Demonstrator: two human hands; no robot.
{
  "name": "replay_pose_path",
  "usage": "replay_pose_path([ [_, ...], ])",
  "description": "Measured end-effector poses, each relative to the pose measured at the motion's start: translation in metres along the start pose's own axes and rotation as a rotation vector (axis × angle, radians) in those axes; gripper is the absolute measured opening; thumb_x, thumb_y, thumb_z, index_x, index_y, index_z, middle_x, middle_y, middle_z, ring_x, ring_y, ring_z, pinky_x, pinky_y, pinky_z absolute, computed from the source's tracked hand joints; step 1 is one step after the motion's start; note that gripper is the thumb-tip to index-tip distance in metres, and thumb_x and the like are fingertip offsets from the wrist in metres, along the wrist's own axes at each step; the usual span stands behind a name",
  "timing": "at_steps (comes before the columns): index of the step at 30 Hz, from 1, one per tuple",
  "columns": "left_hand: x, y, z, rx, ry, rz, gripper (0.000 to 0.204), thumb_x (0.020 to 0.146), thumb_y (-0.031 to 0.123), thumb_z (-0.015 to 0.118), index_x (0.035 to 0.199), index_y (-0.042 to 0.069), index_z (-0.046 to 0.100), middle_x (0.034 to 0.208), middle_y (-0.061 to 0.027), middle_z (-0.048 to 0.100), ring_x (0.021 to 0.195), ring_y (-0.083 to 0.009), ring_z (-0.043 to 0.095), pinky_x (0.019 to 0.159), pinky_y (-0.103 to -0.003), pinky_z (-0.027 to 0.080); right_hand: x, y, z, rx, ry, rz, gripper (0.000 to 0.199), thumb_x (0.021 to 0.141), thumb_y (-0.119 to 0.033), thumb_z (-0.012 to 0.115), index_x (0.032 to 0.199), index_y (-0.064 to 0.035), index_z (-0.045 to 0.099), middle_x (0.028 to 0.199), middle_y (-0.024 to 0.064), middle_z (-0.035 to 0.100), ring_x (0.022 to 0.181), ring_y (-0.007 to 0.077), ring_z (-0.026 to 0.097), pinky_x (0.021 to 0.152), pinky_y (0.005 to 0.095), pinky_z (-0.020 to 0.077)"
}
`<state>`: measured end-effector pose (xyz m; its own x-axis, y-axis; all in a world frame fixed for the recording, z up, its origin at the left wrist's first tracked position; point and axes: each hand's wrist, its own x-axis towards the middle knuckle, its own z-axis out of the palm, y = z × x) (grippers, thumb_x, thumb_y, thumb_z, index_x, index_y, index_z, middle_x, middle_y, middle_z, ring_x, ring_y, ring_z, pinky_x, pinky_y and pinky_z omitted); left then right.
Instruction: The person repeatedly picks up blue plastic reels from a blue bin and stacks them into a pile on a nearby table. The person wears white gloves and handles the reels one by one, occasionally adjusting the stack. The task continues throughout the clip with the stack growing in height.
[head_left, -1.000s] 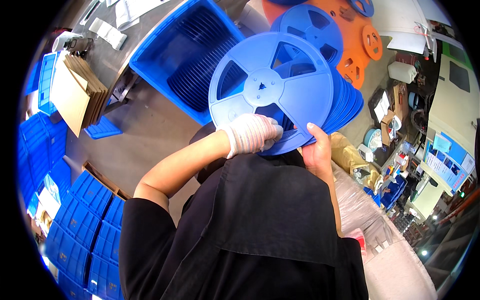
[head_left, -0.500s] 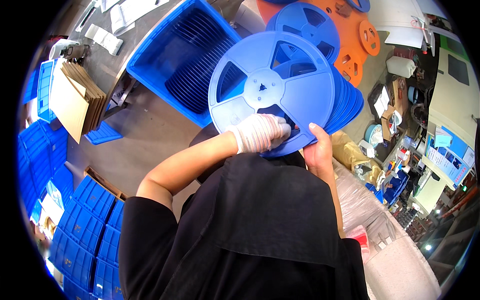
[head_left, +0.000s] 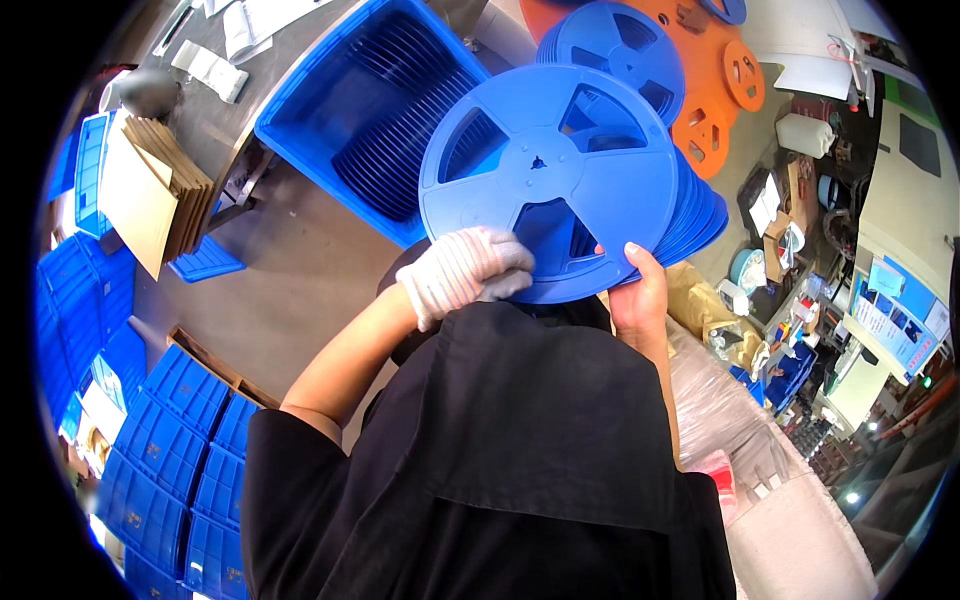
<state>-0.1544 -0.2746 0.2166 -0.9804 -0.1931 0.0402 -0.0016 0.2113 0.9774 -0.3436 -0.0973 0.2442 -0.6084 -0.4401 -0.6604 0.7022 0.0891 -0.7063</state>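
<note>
A large blue plastic reel flange (head_left: 620, 190), with a small hub hole and several cut-out windows, faces me in front of my chest. My bare right hand (head_left: 640, 300) grips its lower right rim, thumb on the face and the other fingers mostly hidden behind. At the lower left rim is my left hand (head_left: 465, 272), in a white striped knit glove, its fingers curled; what lies inside them, if anything, is hidden. Behind the flange, to the right, fans a stack of similar blue flanges (head_left: 700, 210).
Beyond at left stands a blue bin (head_left: 300, 125) with rows of dark blue discs inside. More blue reels (head_left: 610, 45) and orange flanges (head_left: 700, 135) lie at the back. Cardboard sheets (head_left: 140, 200) and stacked blue crates (head_left: 165, 430) are on the left; a plastic-wrapped pale block (head_left: 735, 430) is at right.
My left hand has drawn left from the flange's lower window to its lower left rim. The flange has shifted slightly up and right, and its face has lost the glare. My right hand keeps its grip.
</note>
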Motion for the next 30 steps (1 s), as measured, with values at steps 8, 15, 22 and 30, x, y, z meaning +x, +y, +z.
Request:
replay_pose_path([
  [8,0.016,-0.012,0.019,0.025,0.012,0.16,0.026,0.069,0.006,0.072,0.094,0.009,0.07,0.091,-0.0046,0.069,0.086,-0.0261,0.063,0.076,-0.038,0.049,-0.004,0.0,0.001,-0.006,0.004,0.012,0.033,0.081,-0.011,0.06,0.11,0.0048,0.057,0.096,0.0162,0.065,0.089,0.028,0.063,0.083,0.0398,0.0506],
  [15,0.01,-0.012,0.031,0.155,0.062,0.248,0.025,0.064,0.012,0.076,0.088,0.018,0.071,0.09,0.0011,0.07,0.082,-0.0205,0.062,0.077,-0.038,0.045,-0.008,0.0,0.002,0.037,0.014,0.013,0.032,0.08,-0.008,0.061,0.11,0.0049,0.058,0.097,0.0152,0.066,0.086,0.0263,0.064,0.082,0.0385,0.0512],
  [22,0.004,-0.018,0.047,0.066,0.117,0.229,0.033,0.061,0.009,0.075,0.092,0.02,0.071,0.085,0.0004,0.068,0.076,-0.0224,0.062,0.078,-0.039,0.042,-0.006,0.003,-0.005,0.021,0.013,0.01,0.033,0.082,-0.011,0.058,0.111,0.0056,0.056,0.099,0.0167,0.064,0.091,0.0279,0.062,0.086,0.039,0.0497],
  [30,0.004,-0.019,0.043,0.085,0.072,0.143,0.039,0.061,0.007,0.075,0.098,0.017,0.072,0.081,-0.0019,0.067,0.076,-0.0251,0.062,0.078,-0.038,0.043,-0.008,0.004,-0.001,0.034,0.052,0.025,0.034,0.08,-0.007,0.06,0.111,0.0052,0.057,0.098,0.0153,0.065,0.089,0.0267,0.063,0.084,0.0386,0.0506],
])
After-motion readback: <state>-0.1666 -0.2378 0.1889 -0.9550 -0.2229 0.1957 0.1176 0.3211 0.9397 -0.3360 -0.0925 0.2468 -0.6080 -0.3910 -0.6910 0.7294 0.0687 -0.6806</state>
